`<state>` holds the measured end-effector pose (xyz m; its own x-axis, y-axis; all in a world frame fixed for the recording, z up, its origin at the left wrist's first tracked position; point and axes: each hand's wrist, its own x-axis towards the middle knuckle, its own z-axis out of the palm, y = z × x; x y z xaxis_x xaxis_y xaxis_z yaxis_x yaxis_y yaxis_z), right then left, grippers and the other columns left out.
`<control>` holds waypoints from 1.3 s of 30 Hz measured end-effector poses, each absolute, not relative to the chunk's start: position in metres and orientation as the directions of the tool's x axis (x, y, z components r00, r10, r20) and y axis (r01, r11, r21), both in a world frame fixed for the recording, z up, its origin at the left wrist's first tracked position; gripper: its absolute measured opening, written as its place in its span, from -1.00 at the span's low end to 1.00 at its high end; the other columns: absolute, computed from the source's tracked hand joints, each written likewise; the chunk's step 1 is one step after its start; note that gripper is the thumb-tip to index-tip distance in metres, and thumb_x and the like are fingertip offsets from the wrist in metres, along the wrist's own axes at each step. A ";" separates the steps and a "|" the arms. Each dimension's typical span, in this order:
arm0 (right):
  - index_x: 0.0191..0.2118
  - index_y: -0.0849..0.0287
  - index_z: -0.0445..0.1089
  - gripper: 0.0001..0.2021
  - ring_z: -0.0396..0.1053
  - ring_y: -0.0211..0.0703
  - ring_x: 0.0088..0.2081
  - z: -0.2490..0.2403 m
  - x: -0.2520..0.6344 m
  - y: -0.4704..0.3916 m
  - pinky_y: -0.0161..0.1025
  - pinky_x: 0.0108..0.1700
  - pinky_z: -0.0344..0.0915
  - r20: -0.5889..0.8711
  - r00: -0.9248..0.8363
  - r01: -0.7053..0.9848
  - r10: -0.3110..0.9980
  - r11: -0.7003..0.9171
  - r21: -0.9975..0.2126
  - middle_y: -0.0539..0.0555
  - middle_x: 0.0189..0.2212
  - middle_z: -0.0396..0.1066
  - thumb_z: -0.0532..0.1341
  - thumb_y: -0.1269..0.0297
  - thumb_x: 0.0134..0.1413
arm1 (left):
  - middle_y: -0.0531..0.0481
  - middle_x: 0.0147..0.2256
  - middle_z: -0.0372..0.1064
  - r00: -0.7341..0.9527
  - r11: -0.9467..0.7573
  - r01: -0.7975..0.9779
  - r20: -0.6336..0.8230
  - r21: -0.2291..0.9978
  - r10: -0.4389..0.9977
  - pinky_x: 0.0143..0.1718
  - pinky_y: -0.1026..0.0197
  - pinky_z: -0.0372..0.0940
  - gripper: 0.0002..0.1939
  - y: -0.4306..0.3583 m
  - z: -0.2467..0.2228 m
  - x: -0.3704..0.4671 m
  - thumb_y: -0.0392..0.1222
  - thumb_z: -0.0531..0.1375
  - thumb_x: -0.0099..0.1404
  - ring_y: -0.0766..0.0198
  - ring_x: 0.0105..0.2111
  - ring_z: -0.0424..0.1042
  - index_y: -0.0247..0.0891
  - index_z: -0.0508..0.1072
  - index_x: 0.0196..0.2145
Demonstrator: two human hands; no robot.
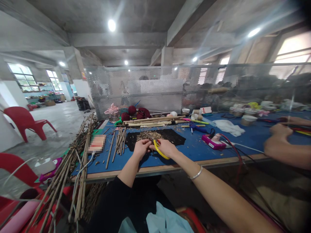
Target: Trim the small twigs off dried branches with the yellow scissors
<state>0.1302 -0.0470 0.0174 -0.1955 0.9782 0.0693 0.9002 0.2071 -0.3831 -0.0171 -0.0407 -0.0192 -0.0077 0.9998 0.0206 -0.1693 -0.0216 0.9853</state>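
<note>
My right hand [167, 148] is closed around yellow-handled pruning shears [160, 152], whose curved handle bows down below the fingers. The shears' tip points away from me, over a pile of wood chips [148, 136]. My left hand [143, 149] is beside the tip, fingers pinched together at the near edge of the pile. Whatever those fingers hold is too small to make out. Under the chips lies a black cloth [176, 137] on the blue table top [194, 153]. To the left of the cloth is a group of short cut twigs [120, 142].
Long branches [65, 168] lean across the table's left end, near a phone [97, 143] on a white cable. Dark red yarn balls [143, 113] and peeled sticks [148, 123] lie behind. On the right are a purple power strip [213, 142] and another person's hand [279, 139].
</note>
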 end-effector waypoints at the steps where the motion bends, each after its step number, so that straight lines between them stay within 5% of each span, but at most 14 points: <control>1: -0.28 0.12 0.37 -0.45 0.37 -0.05 -0.26 0.018 0.131 -0.047 -0.32 -0.39 0.15 0.063 -0.203 0.894 0.977 0.211 -0.394 0.13 -0.28 0.41 0.08 -0.27 -0.20 | -0.02 -0.51 0.41 -0.007 -0.021 -0.164 0.020 0.986 1.000 -0.69 0.42 0.16 -0.72 -0.041 -0.019 -0.017 -0.16 0.28 -0.05 0.49 -0.66 0.23 -0.35 0.50 -0.34; 8: -0.34 0.09 0.39 -0.45 0.37 -0.05 -0.30 0.018 0.134 -0.046 -0.30 -0.39 0.15 0.077 -0.201 0.907 0.977 0.215 -0.363 0.13 -0.34 0.43 0.03 -0.30 -0.18 | -0.05 -0.46 0.42 -0.002 -0.015 -0.170 0.014 0.985 1.000 -0.68 0.44 0.15 -0.70 -0.042 -0.018 -0.018 -0.15 0.27 -0.03 0.45 -0.61 0.30 -0.35 0.49 -0.31; 13: -0.21 0.16 0.32 -0.36 0.36 0.02 -0.23 0.015 0.133 -0.045 -0.23 -0.28 0.18 0.119 -0.164 0.938 0.979 0.193 -0.289 0.18 -0.27 0.41 0.06 -0.32 -0.25 | -0.08 -0.43 0.42 0.020 -0.017 -0.191 0.022 0.981 1.000 -0.69 0.45 0.15 -0.64 -0.040 -0.021 -0.020 -0.09 0.26 -0.02 0.47 -0.62 0.29 -0.36 0.46 -0.27; 39: -0.31 0.10 0.39 -0.47 0.39 -0.03 -0.29 0.016 0.132 -0.052 -0.29 -0.36 0.19 0.094 -0.238 0.883 0.967 0.256 -0.394 0.13 -0.34 0.44 0.07 -0.26 -0.18 | 0.04 -0.61 0.32 0.018 -0.062 -0.072 0.063 0.995 0.998 -0.76 0.43 0.07 -0.71 -0.044 -0.019 -0.019 -0.11 0.23 0.00 0.52 -0.74 0.12 -0.35 0.50 -0.34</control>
